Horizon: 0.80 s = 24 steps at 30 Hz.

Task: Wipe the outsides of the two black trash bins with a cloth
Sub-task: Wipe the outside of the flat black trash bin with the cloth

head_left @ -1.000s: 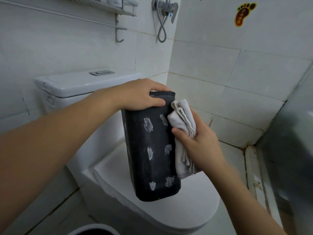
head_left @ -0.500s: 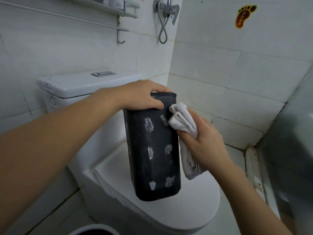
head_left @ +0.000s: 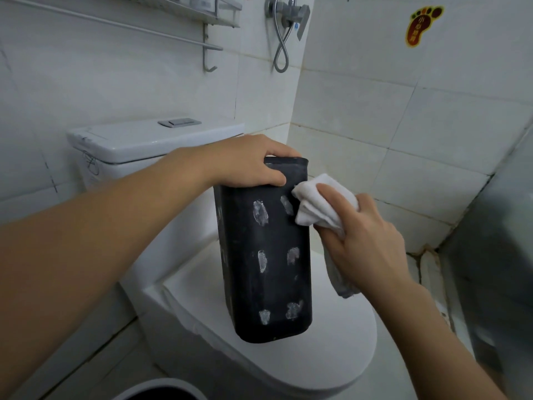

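— How are the hands holding things?

— The left hand [head_left: 245, 161] grips the top rim of the black bin [head_left: 266, 249], fingers curled over the far edge and thumb pressed along the near face. The right hand [head_left: 366, 241] clutches a bunched white cloth [head_left: 314, 203], its index finger laid across the top of the wad, and presses the cloth against the bin's upper right edge, just below the rim.

— And where is the bin itself?

— It is held upright, tilted slightly, above the closed toilet lid [head_left: 331, 356]; whether its base touches the lid cannot be told. Its near face carries six pale smudges in two columns. A tail of the cloth hangs down behind the right hand, beside the bin's right side.

— What lies around them?

— The toilet tank [head_left: 138, 145] with its flush button [head_left: 179, 122] stands behind the left forearm. On the tiled wall above are a towel rail [head_left: 115, 23] and a shower valve [head_left: 288, 10] with its looped hose. A foot-shaped sticker [head_left: 421, 24] sits on the right wall. A round white rim with a dark inside [head_left: 161, 392] shows at the bottom edge.
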Available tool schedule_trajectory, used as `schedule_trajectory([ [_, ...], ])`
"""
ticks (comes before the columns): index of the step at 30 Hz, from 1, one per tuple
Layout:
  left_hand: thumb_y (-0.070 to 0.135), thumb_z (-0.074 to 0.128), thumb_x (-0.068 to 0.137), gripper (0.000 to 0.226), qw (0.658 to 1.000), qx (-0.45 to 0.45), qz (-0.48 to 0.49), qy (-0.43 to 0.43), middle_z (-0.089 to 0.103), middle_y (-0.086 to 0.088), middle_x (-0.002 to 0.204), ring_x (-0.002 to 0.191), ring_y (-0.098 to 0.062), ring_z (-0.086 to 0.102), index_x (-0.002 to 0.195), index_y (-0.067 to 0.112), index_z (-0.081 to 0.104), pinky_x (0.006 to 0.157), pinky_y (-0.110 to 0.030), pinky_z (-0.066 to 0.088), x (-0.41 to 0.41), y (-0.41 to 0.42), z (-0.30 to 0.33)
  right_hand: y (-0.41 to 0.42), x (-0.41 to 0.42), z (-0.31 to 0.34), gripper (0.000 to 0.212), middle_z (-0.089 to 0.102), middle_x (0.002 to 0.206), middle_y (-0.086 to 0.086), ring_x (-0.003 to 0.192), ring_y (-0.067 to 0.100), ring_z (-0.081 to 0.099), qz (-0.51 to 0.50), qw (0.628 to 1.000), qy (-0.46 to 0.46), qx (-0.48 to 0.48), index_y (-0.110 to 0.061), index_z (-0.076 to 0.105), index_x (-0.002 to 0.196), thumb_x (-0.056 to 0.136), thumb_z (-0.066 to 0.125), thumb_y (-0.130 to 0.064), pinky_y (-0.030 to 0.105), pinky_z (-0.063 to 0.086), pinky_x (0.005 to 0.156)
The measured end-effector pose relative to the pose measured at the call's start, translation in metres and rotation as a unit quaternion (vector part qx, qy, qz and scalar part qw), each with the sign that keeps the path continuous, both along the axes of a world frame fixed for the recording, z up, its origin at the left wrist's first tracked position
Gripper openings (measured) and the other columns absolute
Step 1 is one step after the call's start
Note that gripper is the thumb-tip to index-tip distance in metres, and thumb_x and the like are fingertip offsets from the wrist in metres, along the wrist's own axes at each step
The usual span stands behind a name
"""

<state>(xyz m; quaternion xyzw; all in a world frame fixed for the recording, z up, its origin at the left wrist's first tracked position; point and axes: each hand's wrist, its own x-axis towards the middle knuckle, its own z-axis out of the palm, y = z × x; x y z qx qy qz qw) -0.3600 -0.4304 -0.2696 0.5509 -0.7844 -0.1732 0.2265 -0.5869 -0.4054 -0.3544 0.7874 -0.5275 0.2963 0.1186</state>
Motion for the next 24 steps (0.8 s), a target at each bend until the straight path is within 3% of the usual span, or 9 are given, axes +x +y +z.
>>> schedule_trajectory([
  [7,0.026,0.061,0.088,0.047,1.000,0.000,-0.001,-0.011,0.063,0.030,0.117,0.105,0.003,0.061,0.125,0.055,0.058,0.099,-0.027,0.049,-0.001,-0.002,0.000,0.022,0.011,-0.003,0.047,0.047,0.095,-0.001,0.052,0.021,0.041,0.089,0.995,0.054,-0.013,-0.050,0.039,0.133,0.088,0.053,-0.047,0.031,0.040,0.042],
  [17,0.026,0.061,0.089,0.046,1.000,-0.006,0.000,-0.002,0.065,0.029,0.112,0.097,0.010,0.060,0.126,0.054,0.058,0.092,-0.022,0.050,0.000,0.001,0.000,0.005,0.003,-0.010,0.050,0.048,0.094,0.005,0.050,0.020,0.028,-0.009,0.999,0.002,-0.035,-0.039,0.050,0.132,0.085,0.066,-0.036,0.018,0.015,0.045],
  [24,0.025,0.061,0.088,0.046,1.000,-0.002,0.008,0.015,0.068,0.026,0.110,0.098,0.001,0.065,0.124,0.055,0.059,0.092,-0.026,0.052,0.009,0.000,-0.003,0.021,0.016,-0.014,0.052,0.045,0.094,0.002,0.059,0.017,0.029,0.065,0.995,0.046,-0.056,-0.043,0.047,0.131,0.082,0.064,-0.035,0.027,0.035,0.038],
])
